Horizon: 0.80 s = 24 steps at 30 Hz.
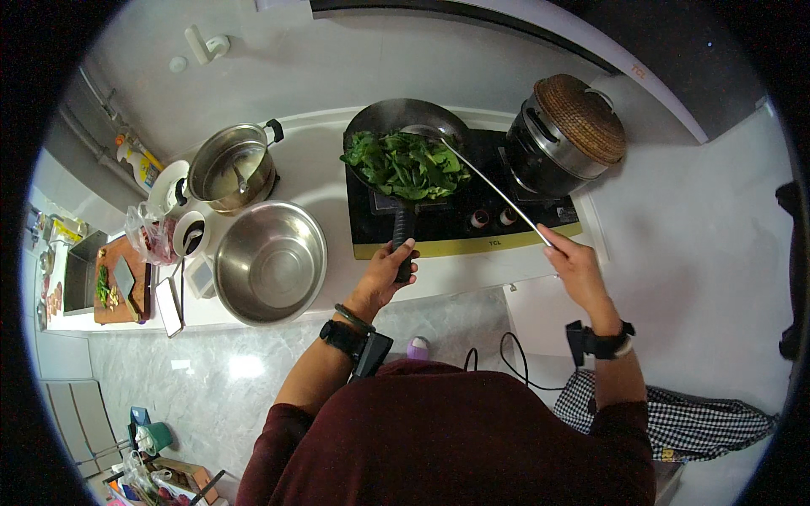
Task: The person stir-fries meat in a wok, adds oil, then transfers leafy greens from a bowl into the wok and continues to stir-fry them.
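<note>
My left hand grips the black handle of a dark wok on the gas stove's left side. Leafy greens fill the wok, and faint steam rises at its back. In my right hand is the end of a long metal cooking utensil, a ladle or spatula. It slants across the stove to the wok, where its head lies at the back of the greens, partly hidden by them.
Right of the wok stands a pot with a woven lid. Leftward on the counter are a large steel bowl, a steel pot holding liquid, a phone, and a cutting board with a cleaver. A range hood overhangs the stove.
</note>
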### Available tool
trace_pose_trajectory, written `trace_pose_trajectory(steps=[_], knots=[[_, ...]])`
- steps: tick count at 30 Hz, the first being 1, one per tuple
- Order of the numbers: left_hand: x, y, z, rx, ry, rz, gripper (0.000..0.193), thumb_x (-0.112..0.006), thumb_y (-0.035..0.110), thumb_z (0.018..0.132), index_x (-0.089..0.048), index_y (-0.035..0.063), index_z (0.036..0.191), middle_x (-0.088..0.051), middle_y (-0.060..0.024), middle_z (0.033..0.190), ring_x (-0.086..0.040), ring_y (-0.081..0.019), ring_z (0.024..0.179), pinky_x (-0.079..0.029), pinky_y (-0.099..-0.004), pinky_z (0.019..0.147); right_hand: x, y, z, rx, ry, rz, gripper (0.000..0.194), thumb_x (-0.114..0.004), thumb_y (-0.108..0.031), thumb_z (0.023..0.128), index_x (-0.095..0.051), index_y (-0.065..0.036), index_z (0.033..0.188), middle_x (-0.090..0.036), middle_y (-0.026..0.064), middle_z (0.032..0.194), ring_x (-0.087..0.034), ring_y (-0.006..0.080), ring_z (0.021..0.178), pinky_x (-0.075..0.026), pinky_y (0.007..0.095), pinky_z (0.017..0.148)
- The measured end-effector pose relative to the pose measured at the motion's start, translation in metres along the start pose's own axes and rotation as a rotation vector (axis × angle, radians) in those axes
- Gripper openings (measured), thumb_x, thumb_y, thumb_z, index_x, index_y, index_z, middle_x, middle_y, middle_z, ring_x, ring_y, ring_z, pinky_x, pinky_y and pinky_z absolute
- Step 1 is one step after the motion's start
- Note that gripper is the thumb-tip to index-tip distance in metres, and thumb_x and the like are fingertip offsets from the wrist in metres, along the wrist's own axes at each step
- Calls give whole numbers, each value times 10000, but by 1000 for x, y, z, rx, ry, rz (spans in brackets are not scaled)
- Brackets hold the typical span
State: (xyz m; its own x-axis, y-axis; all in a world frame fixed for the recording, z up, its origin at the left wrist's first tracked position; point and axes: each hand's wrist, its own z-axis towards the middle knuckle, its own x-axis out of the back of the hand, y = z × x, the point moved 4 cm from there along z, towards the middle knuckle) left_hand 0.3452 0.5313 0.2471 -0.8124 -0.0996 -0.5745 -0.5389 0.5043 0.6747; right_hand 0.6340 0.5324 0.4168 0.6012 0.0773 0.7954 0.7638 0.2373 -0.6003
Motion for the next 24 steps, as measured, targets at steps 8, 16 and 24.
trace_pose_trajectory(steps=[8,16,24], knots=[[0,1,0,0,-6,-8,305,-624,300,908,-476,80,1058,-550,-38,917,-542,-101,692,-497,-263,561,12,-10,-21,-392,-287,282,349,-528,-104,935,-567,-94,1282,-446,-32,615,-373,52,527,-352,214,477],[1,0,-1,5,-5,-19,297,-636,300,903,-490,85,1046,-554,-38,921,-542,-108,708,-493,-267,561,-41,17,-1,-44,-148,-141,340,-580,-119,896,-603,-119,1235,-594,172,684,-481,197,525,-431,298,536],[2,-3,1,16,9,-8,276,-623,305,912,-501,101,1052,-558,-34,929,-539,-104,719,-493,-260,570,-81,44,11,55,-41,-319,384,-568,-101,888,-564,-145,1269,-647,207,822,-627,365,722,-495,400,625]])
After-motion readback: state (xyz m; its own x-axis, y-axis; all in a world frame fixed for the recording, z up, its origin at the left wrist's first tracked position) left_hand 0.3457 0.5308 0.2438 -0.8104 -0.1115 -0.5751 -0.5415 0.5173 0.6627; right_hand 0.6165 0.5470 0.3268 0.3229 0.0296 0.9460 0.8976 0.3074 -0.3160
